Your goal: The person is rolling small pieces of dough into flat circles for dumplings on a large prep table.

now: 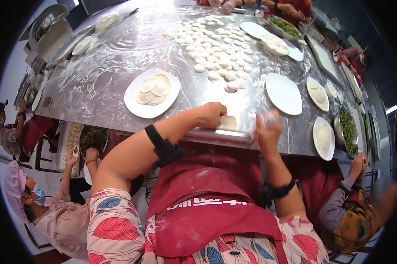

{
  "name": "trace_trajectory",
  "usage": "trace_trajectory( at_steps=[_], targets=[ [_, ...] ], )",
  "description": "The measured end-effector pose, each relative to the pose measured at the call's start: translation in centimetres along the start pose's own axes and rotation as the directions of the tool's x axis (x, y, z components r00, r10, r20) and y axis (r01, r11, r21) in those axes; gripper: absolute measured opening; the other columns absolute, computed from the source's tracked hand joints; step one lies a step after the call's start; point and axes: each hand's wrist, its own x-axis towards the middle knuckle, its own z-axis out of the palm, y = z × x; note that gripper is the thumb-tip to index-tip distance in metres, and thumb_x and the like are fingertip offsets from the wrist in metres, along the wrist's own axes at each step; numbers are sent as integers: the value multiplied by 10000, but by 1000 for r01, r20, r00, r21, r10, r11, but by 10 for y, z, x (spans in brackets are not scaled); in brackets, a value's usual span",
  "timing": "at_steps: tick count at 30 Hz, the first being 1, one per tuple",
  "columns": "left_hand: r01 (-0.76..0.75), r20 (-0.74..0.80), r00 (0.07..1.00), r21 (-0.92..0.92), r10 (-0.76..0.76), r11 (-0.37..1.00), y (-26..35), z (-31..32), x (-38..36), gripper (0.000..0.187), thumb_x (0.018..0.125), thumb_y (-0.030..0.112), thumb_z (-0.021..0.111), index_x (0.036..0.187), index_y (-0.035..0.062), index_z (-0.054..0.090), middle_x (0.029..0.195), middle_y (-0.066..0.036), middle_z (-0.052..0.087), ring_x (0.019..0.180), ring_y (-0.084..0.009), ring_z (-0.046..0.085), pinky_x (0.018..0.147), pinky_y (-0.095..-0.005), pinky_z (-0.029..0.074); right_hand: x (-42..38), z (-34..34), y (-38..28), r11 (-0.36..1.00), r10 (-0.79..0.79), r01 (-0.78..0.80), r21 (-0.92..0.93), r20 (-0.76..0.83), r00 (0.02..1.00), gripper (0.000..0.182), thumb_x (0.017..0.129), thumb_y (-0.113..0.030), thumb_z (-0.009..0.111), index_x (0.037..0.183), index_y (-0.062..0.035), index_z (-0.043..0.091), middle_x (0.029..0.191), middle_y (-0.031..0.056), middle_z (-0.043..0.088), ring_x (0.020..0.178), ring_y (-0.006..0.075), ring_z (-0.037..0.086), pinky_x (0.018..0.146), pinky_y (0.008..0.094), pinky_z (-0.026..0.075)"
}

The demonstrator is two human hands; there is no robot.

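My left hand (212,115) is closed, its fingers pinching the edge of a round dough wrapper (228,123) at the table's front edge. My right hand (269,132), slightly blurred, is a fist just right of the wrapper. Out of its top shows the pale grey end of what looks like a rolling pin (270,118); the rest is hidden or smeared. Beyond my hands, many small floured dough pieces (216,55) cover the metal table. A white plate (132,103) with several rolled wrappers (153,89) stands left of my left hand.
A bare white plate (284,94) lies beyond my right hand. Further right are plates of wrappers (324,137) and a bowl of green filling (348,127). Co-workers sit close on both sides: a person (53,211) at left, another (348,211) at right. Others work across the table.
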Motion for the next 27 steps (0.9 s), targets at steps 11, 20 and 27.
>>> trace_trajectory(
  at_steps=[11, 20, 27],
  targets=[
    [-29, -139, 990, 69, 38, 997, -6, 4, 15, 198, 768, 123, 574, 905, -7, 634, 840, -218, 642, 837, -346, 616, 750, -405, 469, -12, -4, -10, 999, 14, -14, 37, -5, 1000, 185, 829, -17, 635, 780, -50, 460, 562, 33, 530, 433, 94, 523, 375, 255, 393],
    [34, -100, 995, 63, -27, 997, 12, -2, 16, 245, 820, 207, 596, 904, -16, 655, 899, -255, 638, 881, -365, 616, 767, -405, 466, 57, 31, 34, 994, -95, 94, -64, -8, 995, 197, 813, -26, 656, 787, -38, 461, 561, 49, 532, 423, 113, 524, 380, 266, 397],
    [13, -58, 998, 30, -12, 999, -6, -2, 6, 190, 799, 72, 520, 934, 1, 632, 909, -219, 643, 890, -334, 613, 776, -402, 462, -1, 4, 3, 998, 34, -32, 62, -31, 999, 195, 817, -32, 646, 777, -51, 456, 550, 48, 518, 415, 106, 512, 377, 265, 391]
  ],
)
